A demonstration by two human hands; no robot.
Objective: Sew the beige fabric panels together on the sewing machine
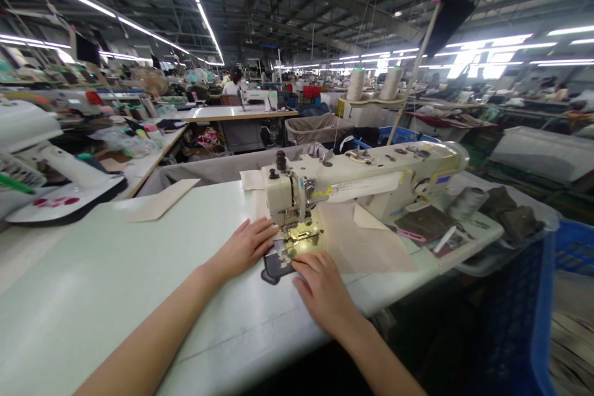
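One sewing machine (348,176): left hand (248,244) flat, unclenched, beside needle plate (304,236); right hand (322,288) near it, thumb spread apart.

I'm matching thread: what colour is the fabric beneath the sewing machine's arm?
The fabric is pale beige, clearest in the head view.

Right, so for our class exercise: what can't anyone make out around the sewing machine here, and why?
All in the head view:
Surface beneath the left hand and right hand: covered by the hands.
Needle tip: too small and blurred on the sewing machine.
Writing, if any, on its blue panel: too small.
Full extent of the blue crate at right: cut off by the frame's edge.
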